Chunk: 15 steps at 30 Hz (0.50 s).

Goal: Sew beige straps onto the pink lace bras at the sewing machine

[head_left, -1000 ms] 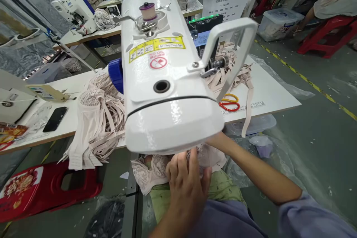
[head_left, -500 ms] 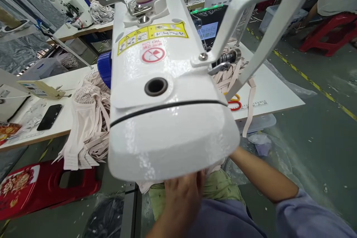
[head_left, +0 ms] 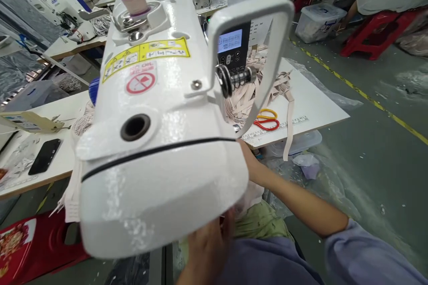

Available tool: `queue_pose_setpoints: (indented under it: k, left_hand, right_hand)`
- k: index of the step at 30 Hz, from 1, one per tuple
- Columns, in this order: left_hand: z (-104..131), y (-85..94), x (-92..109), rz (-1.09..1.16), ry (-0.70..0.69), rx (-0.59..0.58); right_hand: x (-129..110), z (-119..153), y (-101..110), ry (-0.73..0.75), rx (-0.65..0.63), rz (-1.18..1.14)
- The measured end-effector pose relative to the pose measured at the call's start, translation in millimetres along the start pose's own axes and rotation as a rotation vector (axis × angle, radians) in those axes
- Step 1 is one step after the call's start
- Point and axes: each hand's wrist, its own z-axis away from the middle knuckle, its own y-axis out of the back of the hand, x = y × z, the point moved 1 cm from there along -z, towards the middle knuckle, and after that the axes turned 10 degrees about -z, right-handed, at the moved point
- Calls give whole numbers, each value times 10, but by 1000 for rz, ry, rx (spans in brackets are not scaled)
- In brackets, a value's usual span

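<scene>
The white sewing machine head [head_left: 160,196] fills the middle of the head view and hides the work area beneath it. Below its front edge is my left hand [head_left: 210,240], blurred, with its fingertips mostly covered. My right hand [head_left: 249,160] reaches in behind the machine's right side; only the wrist part shows and its fingers are hidden. A piece of pale pink fabric [head_left: 249,198] shows between my two hands, above my lap. Whether either hand grips it is hidden.
Scissors [head_left: 267,120] with red and yellow handles lie by a ruler [head_left: 294,124] and a heap of beige straps [head_left: 242,102] at right. A control panel [head_left: 230,46] stands behind the white lift lever [head_left: 276,67]. At left are a phone [head_left: 45,156] and a red stool [head_left: 36,249].
The view has shifted, so the machine head sits lower and further left. My right hand has moved up along the machine's right side. My left hand stays below the front edge.
</scene>
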Motion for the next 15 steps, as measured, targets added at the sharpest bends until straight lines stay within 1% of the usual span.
queue_pose_setpoints:
  k: [1, 3, 4, 6, 8, 11, 13, 15]
  left_hand:
    - [27, -34, -60, 20, 32, 35]
    - [84, -132, -201, 115, 150, 56]
    - [108, -193, -275, 210, 235, 33]
    - [145, -323, -406, 434, 412, -65]
    - [162, -428, -494, 591, 518, -145]
    - [159, -489, -533, 642, 547, -227]
    - [146, -467, -510, 683, 583, -264]
    - [123, -413, -471, 763, 680, -283]
  right_hand:
    - [8, 28, 9, -2, 18, 2]
    - [17, 111, 32, -28, 73, -19]
    - [20, 166, 43, -52, 109, -40]
    - [25, 294, 54, -107, 160, -85]
    - [24, 425, 47, -143, 165, -114]
    - [-1, 583, 18, -137, 113, -151]
    - [-32, 650, 2, -123, 83, -168]
    - [-62, 693, -5, -114, 59, -173]
